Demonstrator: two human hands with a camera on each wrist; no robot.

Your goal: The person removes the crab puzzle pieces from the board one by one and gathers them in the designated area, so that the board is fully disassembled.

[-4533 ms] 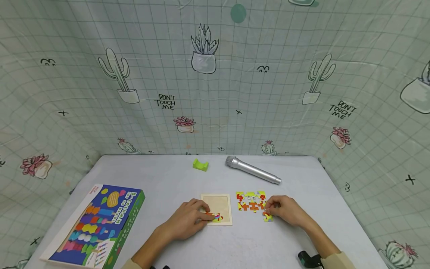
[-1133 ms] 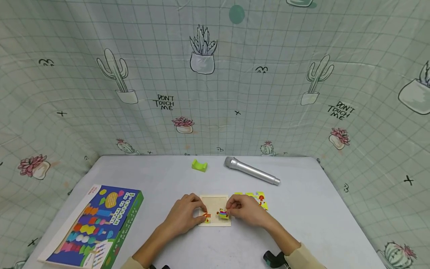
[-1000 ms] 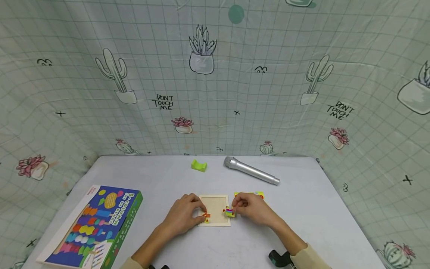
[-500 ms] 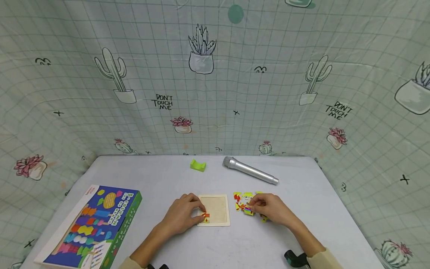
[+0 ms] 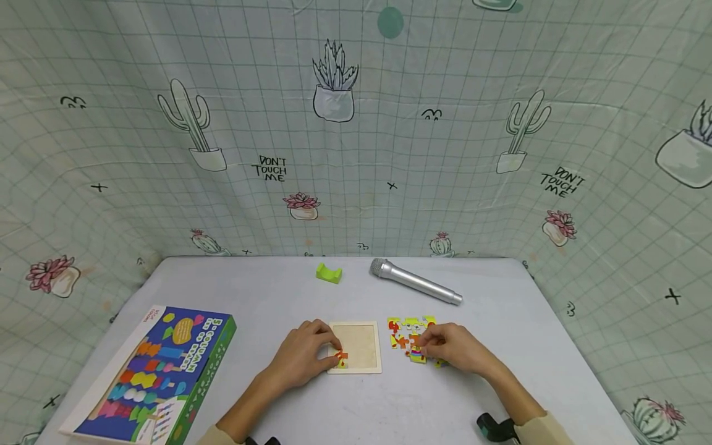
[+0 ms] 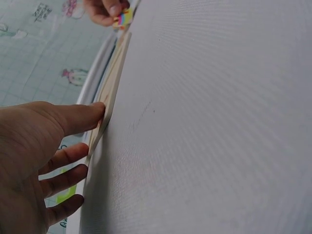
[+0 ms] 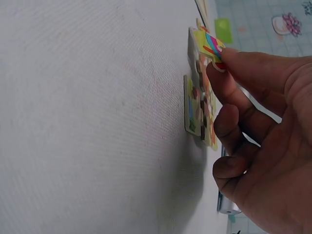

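Note:
My left hand (image 5: 305,349) is at the left side of a small square wooden puzzle tray (image 5: 363,343), with thumb and index finger gripping its near left corner. An orange and yellow puzzle piece (image 5: 343,361) lies in that corner, partly behind the fingertips. To the right of the tray, my right hand (image 5: 455,348) pinches a rainbow-striped puzzle piece (image 7: 207,43) between thumb and index finger. It is tilted close over a group of red and yellow puzzle pieces (image 5: 394,326) on the table. Part of this group is hidden under the right hand.
A silver microphone (image 5: 419,283) lies behind the puzzle pieces. Near the back edge sits a bright green cradle-shaped block (image 5: 329,273). At the left stands a large blue and green game box (image 5: 161,371). A patterned cloth (image 5: 356,154) hangs behind the table.
The right hand has carried the rainbow puzzle piece from over the tray rightward to the group of pieces, lowering it slightly toward me lately. The left hand has stayed at the tray's corner.

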